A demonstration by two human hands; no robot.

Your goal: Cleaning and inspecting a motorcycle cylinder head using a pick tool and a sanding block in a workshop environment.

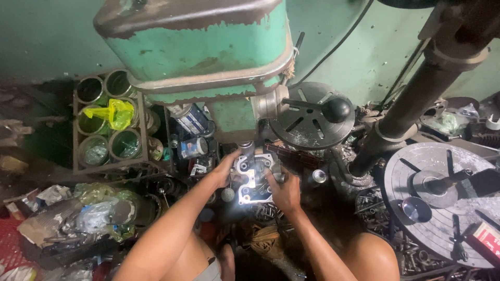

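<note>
Pale grey cast-metal block with round bores [254,177], brightly lit, sits at centre of frame directly under the spindle [247,149] of the chipped green drill press [208,57]. Left hand [227,167] curled against block's left edge, fingers closed on it. Right hand [284,190] grips block's right lower side, fingers wrapped over the edge. Black ball-ended feed lever [333,110] just right of the press head. Metal rack of 4 open tins [107,122] at upper left, yellow plastic bag [117,113] stuffed in 1. Slotted round steel faceplate [442,203] at right. Loose bolts and scrap [396,244] litter the lower right.
</note>
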